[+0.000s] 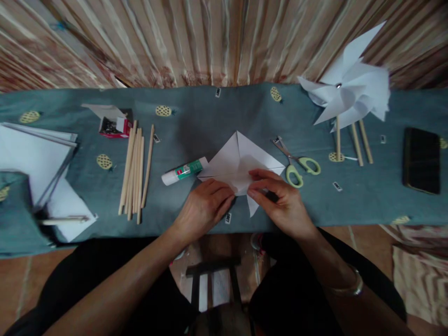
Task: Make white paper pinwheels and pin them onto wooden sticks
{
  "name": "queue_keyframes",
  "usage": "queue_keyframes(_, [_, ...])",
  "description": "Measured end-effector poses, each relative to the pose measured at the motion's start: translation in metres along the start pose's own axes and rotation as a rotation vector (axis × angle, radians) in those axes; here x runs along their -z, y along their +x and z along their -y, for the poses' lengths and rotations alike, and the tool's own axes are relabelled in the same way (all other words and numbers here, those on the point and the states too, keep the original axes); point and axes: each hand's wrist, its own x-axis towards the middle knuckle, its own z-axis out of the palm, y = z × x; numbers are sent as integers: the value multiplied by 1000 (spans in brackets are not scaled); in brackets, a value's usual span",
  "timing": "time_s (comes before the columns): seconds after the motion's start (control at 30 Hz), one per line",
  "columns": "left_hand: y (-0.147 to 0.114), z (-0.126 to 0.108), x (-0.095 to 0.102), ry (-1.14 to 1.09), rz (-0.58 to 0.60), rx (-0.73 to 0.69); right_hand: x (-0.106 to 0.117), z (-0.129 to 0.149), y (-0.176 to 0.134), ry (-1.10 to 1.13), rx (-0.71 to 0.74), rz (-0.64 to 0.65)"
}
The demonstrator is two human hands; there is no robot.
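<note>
A square of white paper (235,161), with slits running in from its corners, lies cornerwise in front of me. My left hand (209,199) has its fingers closed at the paper's near left edge. With thumb and fingers, my right hand (280,198) pinches the near part of the paper, where a pointed flap hangs over toward me. A glue stick (185,171) with a green label lies against the sheet's left corner. Just right of the sheet are scissors (297,163) with light green handles, their blades apart.
Several wooden sticks (135,175) and an open red box (115,125) of small dark pieces lie left. White sheets (31,154) with a pencil are at far left. Finished paper pinwheels (350,88) on sticks and a black phone (422,160) lie right. A curtain (224,42) hangs behind.
</note>
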Motion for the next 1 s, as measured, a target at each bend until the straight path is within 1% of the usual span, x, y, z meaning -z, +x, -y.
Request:
queue_keyframes(0.23, [-1, 3, -1, -37, -52, 87, -12, 2, 4, -59, -8, -70])
queue_keyframes(0.47, [1, 3, -2, -65, -77, 108, -16, 5, 4, -226, 67, -115])
queue_keyframes(0.73, [6, 3, 1, -103, -26, 125, -16, 7, 2, -281, 114, -154])
queue_keyframes(1.0, [9, 5, 1, -116, 26, 173, -14, 4, -3, -398, 291, -176])
